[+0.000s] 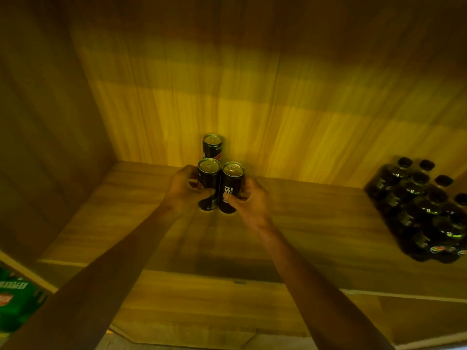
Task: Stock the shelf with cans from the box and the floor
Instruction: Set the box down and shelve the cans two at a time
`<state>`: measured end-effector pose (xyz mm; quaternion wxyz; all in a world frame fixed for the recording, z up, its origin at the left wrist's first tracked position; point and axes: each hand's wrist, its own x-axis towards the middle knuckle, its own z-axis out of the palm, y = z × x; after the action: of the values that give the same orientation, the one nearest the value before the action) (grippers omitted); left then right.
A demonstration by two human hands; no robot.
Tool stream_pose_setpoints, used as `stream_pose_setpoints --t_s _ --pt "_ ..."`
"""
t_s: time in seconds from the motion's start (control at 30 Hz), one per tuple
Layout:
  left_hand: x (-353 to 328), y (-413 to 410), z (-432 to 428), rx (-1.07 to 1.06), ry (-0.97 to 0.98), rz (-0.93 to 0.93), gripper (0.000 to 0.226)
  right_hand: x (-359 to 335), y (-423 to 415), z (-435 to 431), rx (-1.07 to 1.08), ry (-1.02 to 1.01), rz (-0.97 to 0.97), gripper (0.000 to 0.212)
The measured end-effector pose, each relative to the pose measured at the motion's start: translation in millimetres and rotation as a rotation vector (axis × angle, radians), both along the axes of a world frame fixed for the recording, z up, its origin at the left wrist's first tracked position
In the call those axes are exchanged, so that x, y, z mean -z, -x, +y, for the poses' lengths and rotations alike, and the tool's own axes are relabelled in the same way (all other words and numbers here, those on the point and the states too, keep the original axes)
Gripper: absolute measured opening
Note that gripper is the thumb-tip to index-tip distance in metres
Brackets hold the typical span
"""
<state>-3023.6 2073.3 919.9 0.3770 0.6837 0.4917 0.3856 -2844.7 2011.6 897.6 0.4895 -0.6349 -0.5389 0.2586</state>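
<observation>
Three slim black cans stand close together on the wooden shelf (316, 223), near its back wall. My left hand (180, 189) is wrapped around the left front can (208, 176). My right hand (249, 200) grips the right front can (230, 184), whose white lettering faces me. Both front cans touch each other and rest upright on the shelf board. The third can (212, 146) stands alone just behind them, against the back panel. No box or floor cans are in sight.
A shrink-wrapped pack of dark bottles (424, 210) sits at the shelf's right end. A green carton (17, 301) shows at the lower left, beyond the side panel (45, 135). The shelf's front edge (227, 279) runs below my forearms.
</observation>
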Motion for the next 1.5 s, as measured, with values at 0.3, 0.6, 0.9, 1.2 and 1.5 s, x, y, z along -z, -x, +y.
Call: stream_pose_setpoints --t_s 0.3,0.6,0.9,1.2,1.5 --pt "1.7 -13.5 34.8 -0.060 -0.006 0.009 0.055 -0.9 -5.3 56.9 0.125 0.014 -0.006 0.054" --pt "5.0 -19.5 44.0 -0.070 -0.033 0.001 0.052 -11.8 -8.9 76.9 0.188 0.008 -0.069 0.056" --pt "7.1 -19.5 48.7 -0.089 -0.048 -0.008 0.053 -12.4 -9.2 91.2 0.192 0.000 -0.086 0.052" --pt "7.8 -20.8 48.1 -0.091 -0.051 0.006 0.053 -10.1 -6.0 100.2 0.215 0.004 -0.098 0.053" --pt "11.7 -19.4 46.4 -0.113 -0.002 0.015 0.062 -14.5 -8.5 95.4 0.168 0.044 -0.157 0.058"
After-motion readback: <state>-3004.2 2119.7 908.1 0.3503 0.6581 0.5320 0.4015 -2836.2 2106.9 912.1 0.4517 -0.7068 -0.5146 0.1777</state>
